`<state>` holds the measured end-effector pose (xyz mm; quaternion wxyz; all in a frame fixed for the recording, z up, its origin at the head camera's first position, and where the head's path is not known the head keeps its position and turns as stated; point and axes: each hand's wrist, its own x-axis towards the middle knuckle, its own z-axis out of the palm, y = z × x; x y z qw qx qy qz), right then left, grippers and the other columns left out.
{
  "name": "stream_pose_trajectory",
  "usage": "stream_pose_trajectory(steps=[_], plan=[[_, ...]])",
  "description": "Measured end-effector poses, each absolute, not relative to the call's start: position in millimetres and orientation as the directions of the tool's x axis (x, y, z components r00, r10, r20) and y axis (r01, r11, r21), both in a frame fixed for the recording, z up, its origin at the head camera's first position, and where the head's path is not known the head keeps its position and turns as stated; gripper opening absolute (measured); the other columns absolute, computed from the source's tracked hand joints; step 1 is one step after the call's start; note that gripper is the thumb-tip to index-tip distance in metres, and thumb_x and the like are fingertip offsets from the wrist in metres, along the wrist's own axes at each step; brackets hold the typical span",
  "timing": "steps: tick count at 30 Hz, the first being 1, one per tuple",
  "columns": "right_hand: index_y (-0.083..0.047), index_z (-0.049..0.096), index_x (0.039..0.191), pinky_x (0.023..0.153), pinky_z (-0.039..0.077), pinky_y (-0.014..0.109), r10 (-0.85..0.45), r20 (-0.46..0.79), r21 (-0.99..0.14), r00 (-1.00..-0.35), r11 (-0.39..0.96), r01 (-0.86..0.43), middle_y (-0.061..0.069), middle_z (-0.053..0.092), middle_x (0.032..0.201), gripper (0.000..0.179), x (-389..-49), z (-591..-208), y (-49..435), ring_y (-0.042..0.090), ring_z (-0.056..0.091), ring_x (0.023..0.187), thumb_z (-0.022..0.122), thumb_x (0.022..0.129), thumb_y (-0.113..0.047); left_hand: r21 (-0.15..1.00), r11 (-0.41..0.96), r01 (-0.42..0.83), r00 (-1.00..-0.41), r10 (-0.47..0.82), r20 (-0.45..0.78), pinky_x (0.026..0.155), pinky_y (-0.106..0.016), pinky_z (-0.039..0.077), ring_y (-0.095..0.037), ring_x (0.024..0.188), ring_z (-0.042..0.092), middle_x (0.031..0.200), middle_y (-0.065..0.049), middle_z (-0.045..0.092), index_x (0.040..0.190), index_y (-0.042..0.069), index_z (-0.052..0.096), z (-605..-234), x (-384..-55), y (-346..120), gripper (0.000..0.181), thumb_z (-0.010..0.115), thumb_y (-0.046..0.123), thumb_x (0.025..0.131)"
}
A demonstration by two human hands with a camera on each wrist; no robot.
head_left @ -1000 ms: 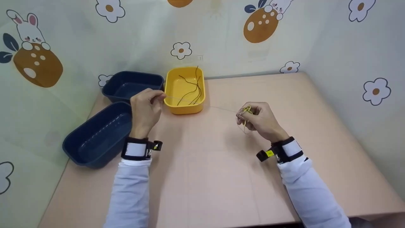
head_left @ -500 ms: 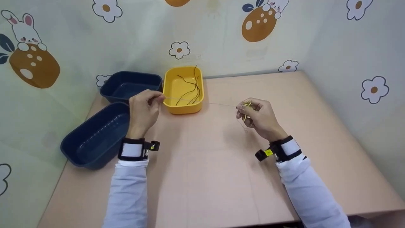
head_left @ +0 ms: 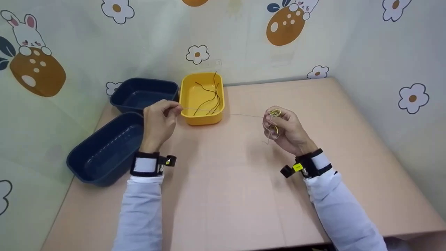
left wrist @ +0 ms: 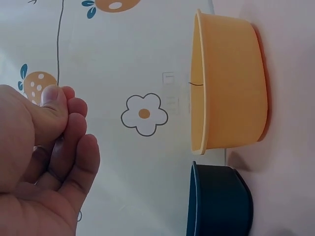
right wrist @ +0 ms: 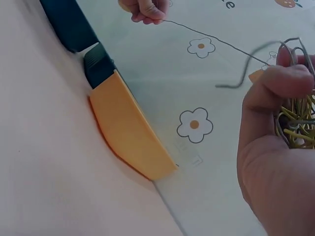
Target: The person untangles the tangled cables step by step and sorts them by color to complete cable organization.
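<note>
Between thumb and fingertips, my left hand (head_left: 158,123) pinches one end of a thin grey string (left wrist: 58,44). The string stretches across in front of the yellow bin to my right hand (head_left: 291,130). There the fingers curl round a tangled bunch (right wrist: 301,129) of yellow and grey strings, with the thumb pressed on it. A loose end hangs below the right hand in the head view, and a bent grey end sticks out in the right wrist view. Both hands are above the table. Part of the bunch is hidden inside the right hand.
Several dark strings (head_left: 217,99) lie in the yellow bin (head_left: 204,121) at the back of the table (head_left: 223,195). Two dark blue bins stand at the left, one behind (head_left: 120,101) and one nearer (head_left: 104,179). Patterned walls enclose the back and sides.
My right hand has risen slightly and turned, showing more of the bunch. The left hand stays almost in place, and the string between them remains stretched.
</note>
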<state>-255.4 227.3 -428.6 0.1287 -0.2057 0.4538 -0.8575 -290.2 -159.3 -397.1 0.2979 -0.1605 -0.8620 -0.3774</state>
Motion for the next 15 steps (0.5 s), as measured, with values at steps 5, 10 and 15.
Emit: stream_pose_trajectory(steps=[5, 10, 15], plan=[[-0.008, 0.073, 0.114, 0.085, 0.066, 0.03, -0.474, 0.255, -0.806, -0.843, -0.585, 0.085, 0.001, 0.074, 0.094, 0.031, -255.8, -429.5, 232.0, 0.016, 0.072, 0.09, 0.045, 0.111, 0.006, 0.592, 0.652, 0.474, -0.802, 0.042, 0.596, 0.071, -0.013, 0.043, -0.024, 0.075, 0.066, 0.091, -0.018, 0.082, 0.098, 0.0, 0.086, -398.5, -289.2, -157.4, 0.012, 0.08, 0.007, 0.105], [-0.006, 0.073, 0.124, 0.077, 0.069, 0.029, -0.506, 0.253, -0.783, -0.824, -0.607, 0.133, 0.006, 0.076, 0.104, 0.033, -255.8, -429.3, 234.2, 0.019, 0.077, 0.097, 0.046, 0.11, 0.008, 0.595, 0.639, 0.487, -0.792, 0.037, 0.609, 0.071, -0.013, 0.043, -0.023, 0.075, 0.065, 0.092, -0.018, 0.081, 0.099, -0.001, 0.086, -398.6, -290.0, -158.0, 0.011, 0.079, 0.005, 0.105], [-0.004, 0.069, 0.131, 0.06, 0.063, 0.023, -0.51, 0.239, -0.789, -0.827, -0.598, 0.141, 0.01, 0.075, 0.11, 0.034, -255.8, -428.0, 233.5, 0.018, 0.075, 0.091, 0.048, 0.109, 0.01, 0.598, 0.637, 0.486, -0.788, 0.023, 0.615, 0.072, -0.013, 0.042, -0.022, 0.076, 0.065, 0.093, -0.018, 0.082, 0.1, -0.001, 0.086, -397.8, -289.9, -160.1, 0.013, 0.078, 0.008, 0.106]])
